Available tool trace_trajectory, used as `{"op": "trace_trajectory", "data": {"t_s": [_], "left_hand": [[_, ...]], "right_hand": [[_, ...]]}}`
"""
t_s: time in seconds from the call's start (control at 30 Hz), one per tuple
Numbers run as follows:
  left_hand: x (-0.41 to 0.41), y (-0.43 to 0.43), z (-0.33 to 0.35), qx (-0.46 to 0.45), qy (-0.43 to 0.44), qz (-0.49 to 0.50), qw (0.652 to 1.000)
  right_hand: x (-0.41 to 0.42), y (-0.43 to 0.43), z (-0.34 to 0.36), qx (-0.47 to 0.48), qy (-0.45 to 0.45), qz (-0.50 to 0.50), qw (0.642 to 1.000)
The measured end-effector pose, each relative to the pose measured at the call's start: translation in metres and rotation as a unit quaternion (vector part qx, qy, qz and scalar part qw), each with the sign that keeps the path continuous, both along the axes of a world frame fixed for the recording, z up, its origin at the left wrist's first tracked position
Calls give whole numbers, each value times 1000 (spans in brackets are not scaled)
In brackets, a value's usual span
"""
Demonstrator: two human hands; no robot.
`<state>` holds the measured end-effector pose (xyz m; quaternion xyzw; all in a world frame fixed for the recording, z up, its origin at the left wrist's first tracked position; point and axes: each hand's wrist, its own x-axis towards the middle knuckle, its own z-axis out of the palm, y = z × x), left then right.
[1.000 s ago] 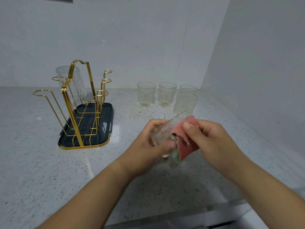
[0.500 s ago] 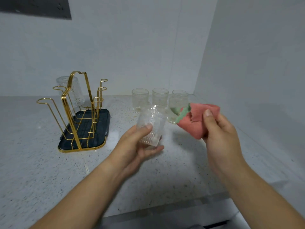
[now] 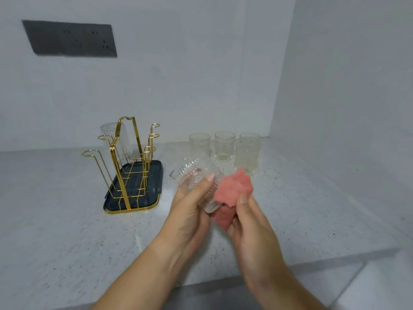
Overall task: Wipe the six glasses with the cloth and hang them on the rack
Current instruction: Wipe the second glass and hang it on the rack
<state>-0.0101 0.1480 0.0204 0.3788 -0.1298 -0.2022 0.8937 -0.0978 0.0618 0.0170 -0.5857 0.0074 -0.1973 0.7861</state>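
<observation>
Since the previous frame, my right hand (image 3: 252, 231) has brought the crumpled pink cloth (image 3: 234, 186) back against the ribbed clear glass (image 3: 192, 175), with its fingers curled round the cloth. My left hand (image 3: 190, 218) grips the tilted glass above the speckled countertop (image 3: 312, 209), right of the gold wire rack (image 3: 121, 180).

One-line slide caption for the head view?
Left hand holds a tilted ribbed glass, right hand presses the pink cloth against it; another glass hangs on the gold rack.

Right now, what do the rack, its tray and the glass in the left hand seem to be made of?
Rack: thin metal wire, shiny gold finish, bright glints. Tray: probably dark plastic, slightly glossy with reflections. Held glass: clear, ribbed; likely glass, perhaps clear plastic.
</observation>
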Motion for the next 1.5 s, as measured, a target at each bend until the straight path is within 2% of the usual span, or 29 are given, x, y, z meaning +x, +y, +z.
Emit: {"op": "trace_trajectory", "data": {"t_s": [0.1, 0.2, 0.33, 0.4, 0.53, 0.7, 0.87, 0.93, 1.1, 1.27, 1.37, 1.5], "left_hand": [[-19, -1, 1, 26, -54, 34, 998], [-33, -3, 1, 45, -91, 41, 994], [-32, -1, 2, 60, -102, 64, 991], [-31, 1, 2, 70, -96, 75, 990], [-25, 1, 0, 76, -54, 98, 991], [-21, 4, 2, 74, -70, 120, 988], [-31, 1, -5, 111, -143, 95, 979], [-34, 0, -3, 113, -146, 100, 978], [-23, 4, 1, 115, -117, 119, 979], [-13, 8, -5, 179, -163, 196, 950], [-17, 7, -11, 189, -174, 212, 943], [-30, 1, -19, 173, -157, 186, 955]], "right_hand": [[9, 6, 3, 33, 5, 0, 999], [22, -4, 17, 140, 26, 9, 990], [26, -7, 14, 249, 45, 55, 966], [23, 2, 2, 270, 55, 64, 959], [14, 17, -11, 225, 57, 70, 970], [1, 15, 2, 180, 35, 58, 981], [22, -4, 13, 228, 30, 22, 973], [27, -4, 8, 208, 42, 11, 977], [15, 11, -16, 156, 54, 82, 983], [6, 11, -17, 160, 37, 95, 982], [2, 19, -15, 167, 7, 91, 982], [10, 17, -15, 180, -6, 35, 983]]}}
